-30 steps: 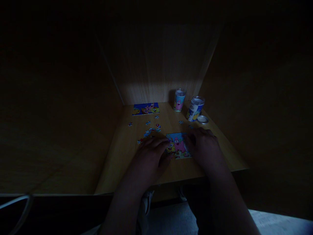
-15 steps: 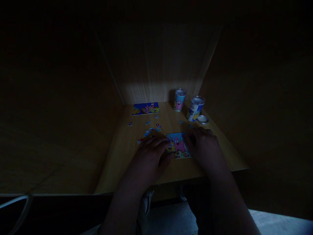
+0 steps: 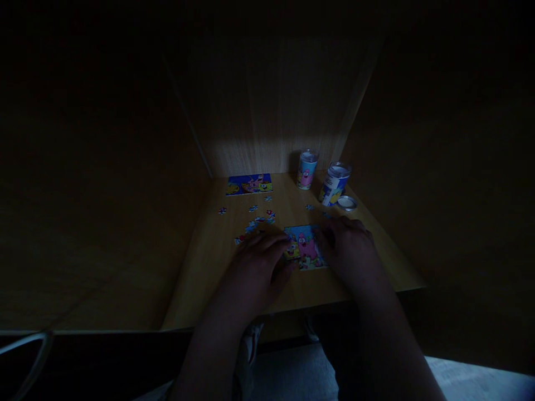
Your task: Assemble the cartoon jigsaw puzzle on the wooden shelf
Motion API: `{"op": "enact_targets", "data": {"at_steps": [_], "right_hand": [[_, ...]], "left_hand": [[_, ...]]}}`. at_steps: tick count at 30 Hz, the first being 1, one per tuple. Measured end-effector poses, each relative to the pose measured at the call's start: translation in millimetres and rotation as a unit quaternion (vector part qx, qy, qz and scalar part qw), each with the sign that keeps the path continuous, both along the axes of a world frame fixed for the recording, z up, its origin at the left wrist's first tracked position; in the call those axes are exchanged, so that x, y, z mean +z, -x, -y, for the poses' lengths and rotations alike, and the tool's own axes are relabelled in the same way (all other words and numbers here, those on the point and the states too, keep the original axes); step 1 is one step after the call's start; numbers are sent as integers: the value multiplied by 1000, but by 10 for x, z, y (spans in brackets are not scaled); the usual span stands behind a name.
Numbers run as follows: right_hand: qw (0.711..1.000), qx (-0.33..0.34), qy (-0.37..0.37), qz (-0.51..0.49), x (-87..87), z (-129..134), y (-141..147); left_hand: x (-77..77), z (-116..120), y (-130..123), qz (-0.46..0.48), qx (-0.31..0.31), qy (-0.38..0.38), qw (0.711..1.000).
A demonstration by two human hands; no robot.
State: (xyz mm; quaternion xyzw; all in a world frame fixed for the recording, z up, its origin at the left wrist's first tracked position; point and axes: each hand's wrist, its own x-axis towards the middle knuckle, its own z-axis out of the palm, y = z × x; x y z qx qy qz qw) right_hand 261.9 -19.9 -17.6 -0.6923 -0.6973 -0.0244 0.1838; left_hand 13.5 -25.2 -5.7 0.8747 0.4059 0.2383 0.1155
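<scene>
A partly assembled jigsaw puzzle (image 3: 307, 250) with a pink starfish and a yellow sponge character lies flat on the wooden desk. My left hand (image 3: 263, 259) grips its left edge, fingers bent over the side and thumb near the lower corner. At the opposite edge, my right hand (image 3: 345, 245) is curled with its fingertips on the puzzle, covering that side. Loose jigsaw pieces (image 3: 256, 224) lie in a cluster just beyond my left hand. In the dim light, the exact contact of the fingertips is hard to see.
A finished blue picture puzzle (image 3: 249, 185) lies at the back left. Two printed cans with clear tops, one pink and blue (image 3: 307, 172) and one blue and yellow (image 3: 333, 186), stand at back right. Beside them is a round lid (image 3: 346, 203). Wooden panels enclose the desk (image 3: 200, 278).
Almost nothing differs. Both hands stay at the puzzle's edges, and the view has shifted very slightly.
</scene>
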Motion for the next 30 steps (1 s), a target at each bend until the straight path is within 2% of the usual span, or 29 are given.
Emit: {"op": "enact_targets", "data": {"at_steps": [30], "right_hand": [[1000, 5, -14, 6, -36, 3, -10]], "left_hand": [[-7, -3, 1, -5, 1, 2, 1000]]}}
